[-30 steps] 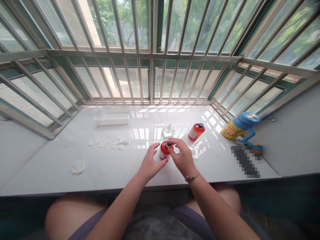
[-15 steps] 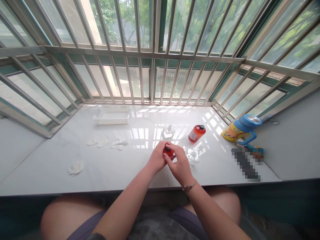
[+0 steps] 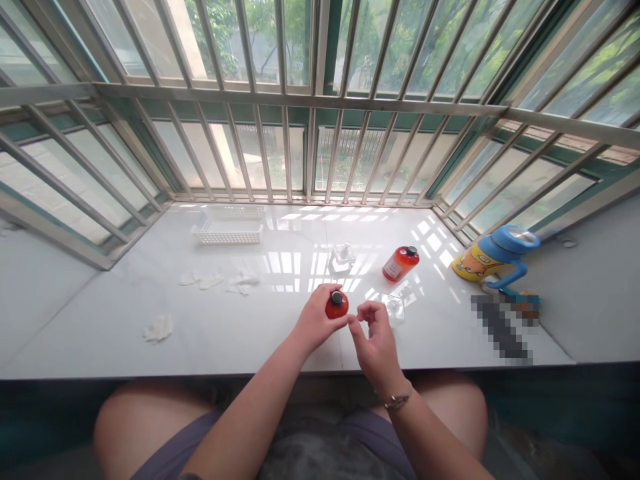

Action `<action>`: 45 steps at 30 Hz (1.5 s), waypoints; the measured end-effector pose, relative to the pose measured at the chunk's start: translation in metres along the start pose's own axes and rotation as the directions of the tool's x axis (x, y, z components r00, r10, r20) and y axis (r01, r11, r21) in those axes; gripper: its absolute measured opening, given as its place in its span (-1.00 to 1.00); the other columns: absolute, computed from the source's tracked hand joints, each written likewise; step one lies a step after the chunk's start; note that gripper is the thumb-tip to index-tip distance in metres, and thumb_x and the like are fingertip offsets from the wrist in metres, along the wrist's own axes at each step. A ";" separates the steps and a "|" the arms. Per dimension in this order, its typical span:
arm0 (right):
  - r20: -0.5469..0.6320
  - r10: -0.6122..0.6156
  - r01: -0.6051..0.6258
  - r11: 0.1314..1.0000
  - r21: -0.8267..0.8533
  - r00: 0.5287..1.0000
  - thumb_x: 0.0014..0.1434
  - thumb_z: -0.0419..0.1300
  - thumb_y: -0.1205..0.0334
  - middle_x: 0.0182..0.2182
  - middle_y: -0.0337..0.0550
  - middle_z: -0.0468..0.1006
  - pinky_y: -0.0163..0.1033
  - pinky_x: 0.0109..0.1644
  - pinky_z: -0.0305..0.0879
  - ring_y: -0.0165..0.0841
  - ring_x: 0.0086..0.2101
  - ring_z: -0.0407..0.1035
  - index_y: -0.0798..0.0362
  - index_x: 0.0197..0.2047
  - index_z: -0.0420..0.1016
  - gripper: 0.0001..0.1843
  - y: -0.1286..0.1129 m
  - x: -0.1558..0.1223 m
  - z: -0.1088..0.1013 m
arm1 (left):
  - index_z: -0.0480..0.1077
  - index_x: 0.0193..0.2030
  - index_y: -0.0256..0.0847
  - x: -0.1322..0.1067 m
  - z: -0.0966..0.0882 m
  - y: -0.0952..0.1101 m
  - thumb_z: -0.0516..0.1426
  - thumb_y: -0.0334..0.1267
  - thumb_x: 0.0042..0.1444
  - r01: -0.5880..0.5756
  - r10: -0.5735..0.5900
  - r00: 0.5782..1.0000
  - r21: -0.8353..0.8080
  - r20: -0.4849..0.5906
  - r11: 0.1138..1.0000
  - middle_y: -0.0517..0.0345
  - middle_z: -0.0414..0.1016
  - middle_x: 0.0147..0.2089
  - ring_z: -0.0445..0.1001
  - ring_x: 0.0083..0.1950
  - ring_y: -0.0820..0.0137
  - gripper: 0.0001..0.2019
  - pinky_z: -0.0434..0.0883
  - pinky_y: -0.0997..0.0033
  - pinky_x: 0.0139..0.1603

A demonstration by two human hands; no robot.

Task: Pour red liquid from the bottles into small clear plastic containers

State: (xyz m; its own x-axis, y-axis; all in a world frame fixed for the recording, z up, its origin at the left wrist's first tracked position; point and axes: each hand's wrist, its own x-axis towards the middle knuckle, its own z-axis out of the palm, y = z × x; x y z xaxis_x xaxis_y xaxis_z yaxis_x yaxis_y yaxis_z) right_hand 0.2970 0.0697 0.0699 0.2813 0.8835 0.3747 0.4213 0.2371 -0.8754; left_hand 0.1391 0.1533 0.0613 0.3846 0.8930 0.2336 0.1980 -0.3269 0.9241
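Observation:
My left hand point(image 3: 319, 318) wraps round a small red bottle point(image 3: 339, 311) with a black cap, which points up toward me. Just right of it is my right hand point(image 3: 374, 337), off the bottle, with its fingers curled and the thumb a little apart from them; nothing shows in it. Behind the hands stands a clear glass bottle point(image 3: 343, 259). A second clear glass piece point(image 3: 393, 308) lies beside my right hand, partly hidden by it. Farther right is another red bottle point(image 3: 401, 265) with a black cap and a pale label.
A white plastic basket point(image 3: 228, 233) sits at the back left. Several crumpled white tissues point(image 3: 243, 282) lie on the white counter point(image 3: 280, 333). At the right are a yellow and blue tumbler point(image 3: 493, 255) and a blurred dark object point(image 3: 501, 328). Metal window bars point(image 3: 310, 160) rise behind the counter.
My right hand has come off the small red bottle's cap and moved right and slightly down. My left hand still holds the bottle. The view has shifted slightly.

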 end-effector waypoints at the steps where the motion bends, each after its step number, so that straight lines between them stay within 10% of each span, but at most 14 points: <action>1: 0.018 -0.003 0.003 1.000 0.027 1.000 0.45 0.24 -0.02 -0.03 -0.05 0.55 0.13 0.15 0.52 -0.13 -0.03 0.53 -0.11 0.09 0.34 -0.72 -0.002 0.000 0.000 | 0.40 0.29 0.00 0.000 0.000 0.000 0.46 -0.22 0.11 -0.001 0.001 1.000 -0.002 -0.001 1.000 0.03 0.48 0.26 0.52 0.29 0.06 -0.38 0.44 -0.05 0.39; 6: 0.180 -0.004 -0.016 0.994 0.108 0.984 0.46 0.23 0.01 0.38 0.13 0.43 0.25 0.43 0.35 -0.04 0.38 0.35 -0.13 0.27 0.21 -0.57 -0.014 0.004 0.003 | 0.40 0.28 0.02 0.001 0.002 -0.002 0.47 -0.23 0.10 -0.009 0.009 1.000 -0.012 -0.004 1.000 0.02 0.48 0.25 0.52 0.28 0.06 -0.37 0.46 -0.05 0.35; 12: 0.008 0.027 -0.027 0.999 -0.034 1.000 0.43 0.25 -0.02 -0.15 -0.15 0.46 0.09 0.15 0.50 -0.19 -0.10 0.48 -0.11 -0.02 0.28 -0.74 -0.008 0.005 0.001 | 0.38 0.31 0.00 0.000 0.002 -0.006 0.46 -0.27 0.08 -0.015 0.015 1.000 0.001 -0.014 1.000 0.03 0.48 0.26 0.51 0.28 0.08 -0.34 0.44 -0.04 0.38; 23: 0.146 0.048 -0.045 0.999 -0.024 0.988 0.40 0.27 0.09 0.22 0.04 0.56 0.16 0.30 0.50 -0.06 0.25 0.50 -0.12 0.24 0.29 -0.58 -0.020 0.018 0.008 | 0.44 0.22 0.00 0.001 0.002 0.004 0.44 -0.34 0.09 0.001 -0.002 1.000 -0.072 -0.016 0.997 0.03 0.50 0.25 0.54 0.24 0.12 -0.44 0.50 0.03 0.30; 33: 0.092 0.046 -0.037 0.995 -0.096 0.995 0.34 0.29 0.10 -0.01 -0.06 0.66 0.10 0.13 0.57 -0.09 0.04 0.60 -0.11 0.05 0.37 -0.73 -0.010 0.032 0.010 | 0.26 0.44 0.00 -0.004 0.008 -0.014 0.48 -0.31 0.04 0.077 -0.080 0.996 -0.085 -0.041 0.993 -0.07 0.48 0.34 0.52 0.32 0.03 -0.15 0.44 -0.13 0.40; 45: -0.030 0.112 -0.115 0.987 -0.111 0.993 0.27 0.37 -0.02 -0.09 -0.08 0.58 -0.07 -0.21 0.56 -0.16 -0.14 0.50 -0.09 -0.09 0.36 -0.68 -0.002 0.039 0.011 | 0.31 0.34 -0.04 0.005 0.046 -0.018 0.44 -0.19 0.16 -0.046 0.050 0.970 0.020 -0.237 0.999 -0.08 0.50 0.26 0.53 0.28 0.04 -0.35 0.48 -0.12 0.33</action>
State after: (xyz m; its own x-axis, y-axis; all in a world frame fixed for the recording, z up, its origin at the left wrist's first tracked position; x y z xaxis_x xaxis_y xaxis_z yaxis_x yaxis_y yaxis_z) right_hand 0.2974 0.1078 0.0828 0.3526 0.8918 0.2835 0.4792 0.0881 -0.8733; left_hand 0.1788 0.1499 0.0318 0.1697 0.9235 0.3440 0.1980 -0.3739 0.9061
